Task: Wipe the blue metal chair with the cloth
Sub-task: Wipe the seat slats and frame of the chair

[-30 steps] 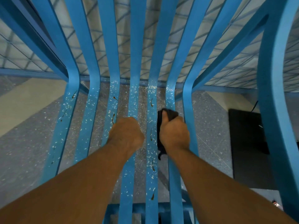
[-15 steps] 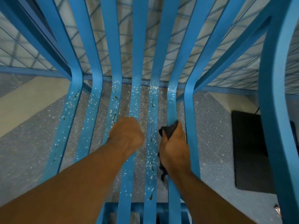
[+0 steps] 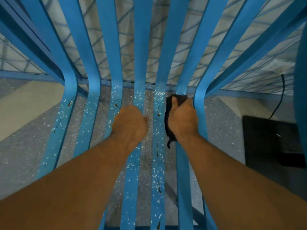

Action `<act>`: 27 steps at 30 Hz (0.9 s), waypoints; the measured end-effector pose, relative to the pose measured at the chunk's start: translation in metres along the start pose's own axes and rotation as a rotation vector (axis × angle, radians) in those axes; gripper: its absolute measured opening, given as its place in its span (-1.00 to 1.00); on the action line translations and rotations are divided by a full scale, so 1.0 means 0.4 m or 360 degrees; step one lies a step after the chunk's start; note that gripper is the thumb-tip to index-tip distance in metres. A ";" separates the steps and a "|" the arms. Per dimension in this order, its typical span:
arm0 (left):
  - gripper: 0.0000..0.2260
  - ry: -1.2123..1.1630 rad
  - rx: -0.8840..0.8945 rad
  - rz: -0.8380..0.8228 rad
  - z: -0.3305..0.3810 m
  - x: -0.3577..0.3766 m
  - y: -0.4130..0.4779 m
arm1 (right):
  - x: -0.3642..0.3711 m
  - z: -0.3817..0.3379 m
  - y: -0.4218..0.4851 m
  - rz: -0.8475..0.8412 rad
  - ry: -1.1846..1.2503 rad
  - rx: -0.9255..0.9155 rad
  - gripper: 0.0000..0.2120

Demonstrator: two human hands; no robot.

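Right hand [image 3: 181, 119], grasping the cloth [image 3: 168, 113], has slid toward 12 o'clock; its chair slat [image 3: 182, 171] looks cleaner. Left hand [image 3: 129, 124] grips a neighbouring slat [image 3: 138, 97].

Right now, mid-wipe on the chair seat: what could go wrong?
1. The cloth is bunched in the right hand, so it may skim one slat and miss flecks.
2. Its loose tail hangs in a gap between slats and could snag.
3. White flecks on the middle slats may just get pushed to the floor.
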State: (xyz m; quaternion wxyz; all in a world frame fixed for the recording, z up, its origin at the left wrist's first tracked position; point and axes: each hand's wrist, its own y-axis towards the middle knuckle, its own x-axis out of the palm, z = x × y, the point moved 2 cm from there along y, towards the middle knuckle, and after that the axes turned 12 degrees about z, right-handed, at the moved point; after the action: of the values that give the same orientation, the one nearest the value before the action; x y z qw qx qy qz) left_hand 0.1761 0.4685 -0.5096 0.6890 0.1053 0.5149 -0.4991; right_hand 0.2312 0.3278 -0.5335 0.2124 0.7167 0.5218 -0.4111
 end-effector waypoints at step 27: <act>-0.66 0.0021 -0.0025 -0.0118 0.016 -0.015 -0.003 | -0.023 0.014 -0.035 -0.0021 0.0088 -0.0168 -0.68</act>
State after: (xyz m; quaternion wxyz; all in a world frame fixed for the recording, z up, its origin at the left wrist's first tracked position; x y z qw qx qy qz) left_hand 0.1792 0.4673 -0.5015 0.6674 0.0842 0.5269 -0.5194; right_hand 0.2151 0.3236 -0.5276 0.2326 0.7120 0.5532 -0.3645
